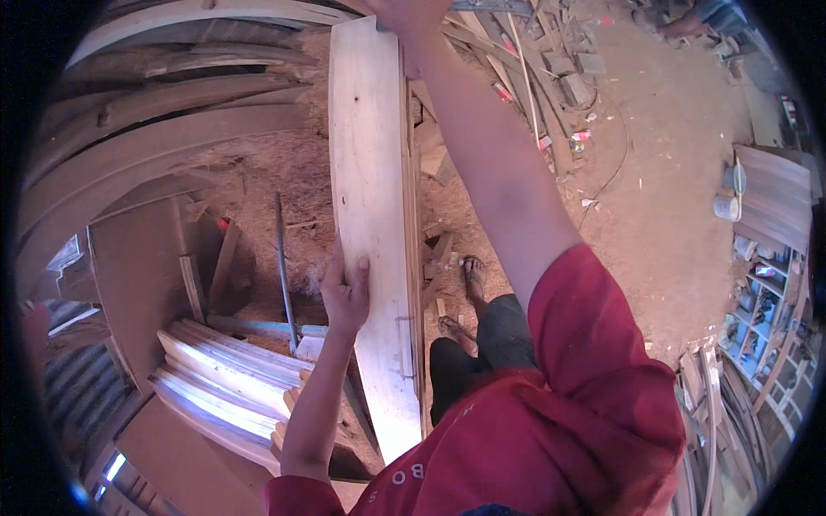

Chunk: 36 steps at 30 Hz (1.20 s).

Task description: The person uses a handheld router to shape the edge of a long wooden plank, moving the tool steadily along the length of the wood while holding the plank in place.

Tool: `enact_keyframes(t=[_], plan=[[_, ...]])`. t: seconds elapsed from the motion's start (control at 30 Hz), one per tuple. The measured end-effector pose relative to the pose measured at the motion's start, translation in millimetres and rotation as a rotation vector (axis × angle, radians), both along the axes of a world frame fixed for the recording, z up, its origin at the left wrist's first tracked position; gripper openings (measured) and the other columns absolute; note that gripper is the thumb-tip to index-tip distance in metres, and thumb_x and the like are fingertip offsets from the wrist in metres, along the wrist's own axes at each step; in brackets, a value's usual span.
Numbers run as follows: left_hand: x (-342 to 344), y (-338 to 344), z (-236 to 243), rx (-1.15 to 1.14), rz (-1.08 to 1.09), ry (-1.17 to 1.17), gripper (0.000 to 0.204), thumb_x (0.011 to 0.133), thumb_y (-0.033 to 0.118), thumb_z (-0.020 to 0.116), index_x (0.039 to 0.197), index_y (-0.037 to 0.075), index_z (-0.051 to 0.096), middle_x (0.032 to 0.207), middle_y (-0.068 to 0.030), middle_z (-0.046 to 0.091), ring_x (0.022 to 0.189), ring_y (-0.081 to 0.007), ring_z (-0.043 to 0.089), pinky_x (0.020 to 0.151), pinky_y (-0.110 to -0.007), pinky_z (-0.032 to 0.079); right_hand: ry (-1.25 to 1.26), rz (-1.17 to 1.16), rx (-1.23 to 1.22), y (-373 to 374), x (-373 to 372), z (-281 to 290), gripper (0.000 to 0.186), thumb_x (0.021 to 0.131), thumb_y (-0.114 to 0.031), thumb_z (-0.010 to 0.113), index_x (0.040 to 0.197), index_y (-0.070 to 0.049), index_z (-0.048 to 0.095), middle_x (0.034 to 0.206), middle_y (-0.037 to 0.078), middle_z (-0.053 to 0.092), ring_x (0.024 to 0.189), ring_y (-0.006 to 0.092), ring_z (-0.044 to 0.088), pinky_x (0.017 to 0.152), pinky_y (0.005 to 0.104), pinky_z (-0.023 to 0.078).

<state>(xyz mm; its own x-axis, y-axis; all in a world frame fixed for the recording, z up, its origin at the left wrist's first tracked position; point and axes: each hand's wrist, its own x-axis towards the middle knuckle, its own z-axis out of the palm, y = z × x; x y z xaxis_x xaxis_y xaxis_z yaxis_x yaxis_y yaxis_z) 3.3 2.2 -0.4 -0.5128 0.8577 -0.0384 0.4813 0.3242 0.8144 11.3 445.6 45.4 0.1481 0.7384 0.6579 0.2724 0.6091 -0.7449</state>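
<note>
A long pale wooden plank [370, 163] runs lengthwise in front of me, its near end bright with light. My left hand [347, 297] is closed on its left edge, the thumb lying on the top face and the fingers along the side. Stretched far forward, my right hand [409, 13] is at the plank's far end, partly cut off by the upper rim of the picture. Its fingers are hidden, so I cannot tell how they are placed. Darker wood [415, 258] shows along the plank's right side.
Curved timber pieces [172, 138] are piled at the far left. Light boards [224, 378] lie stacked at the near left, beside a brown panel [129, 284]. Scrap wood [551, 77] covers ground at the far right. Shelves [766, 301] stand along the right; sawdust [258, 181] lies left of the plank.
</note>
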Motion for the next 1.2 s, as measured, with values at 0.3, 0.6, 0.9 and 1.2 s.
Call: enact_keyframes(t=[0.3,0.6,0.9,1.2], plan=[[2.0,-5.8,-9.1,-0.063,0.045,0.061,0.052,0.108,0.023,0.058,0.152,-0.004,0.050,0.129,-0.0252,0.070,0.113,-0.0307,0.070,0.099,-0.042,0.052,0.409,-0.024,-0.240,-15.4,111.6,-47.4,0.072,0.067,-0.033,0.095,0.125,-0.002,0.064,0.105,0.021,0.073,0.096,0.0379,0.073,0.086,0.0475,0.057],[4.5,-1.6,-5.1,-0.065,0.044,-0.019,0.055,0.110,0.028,0.057,0.153,-0.004,0.048,0.139,-0.0257,0.065,0.126,-0.0278,0.065,0.106,-0.039,0.049,0.965,-0.240,-0.990,-270.1,340.5,-213.6,0.037,0.098,-0.040,0.069,0.112,-0.007,0.065,0.087,0.007,0.070,0.073,0.0231,0.071,0.066,0.0388,0.061],[20.1,-36.7,10.7,0.192,0.079,0.567,0.053,0.105,0.026,0.063,0.146,-0.005,0.053,0.141,-0.0264,0.060,0.128,-0.0443,0.058,0.111,-0.050,0.045,1.117,-0.247,-1.087,-387.6,401.2,-208.4,0.040,0.097,-0.046,0.069,0.111,-0.009,0.067,0.086,0.007,0.069,0.069,0.0223,0.069,0.065,0.0382,0.059],[150.0,-501.9,3.7,-0.083,0.181,0.390,0.072,0.097,0.037,0.072,0.151,-0.002,0.046,0.151,-0.0244,0.051,0.143,-0.0443,0.045,0.118,-0.054,0.036,1.153,0.060,-0.914,-455.5,412.5,-119.1,0.039,0.099,-0.047,0.063,0.108,-0.009,0.061,0.080,0.009,0.070,0.067,0.0249,0.071,0.064,0.0402,0.060]])
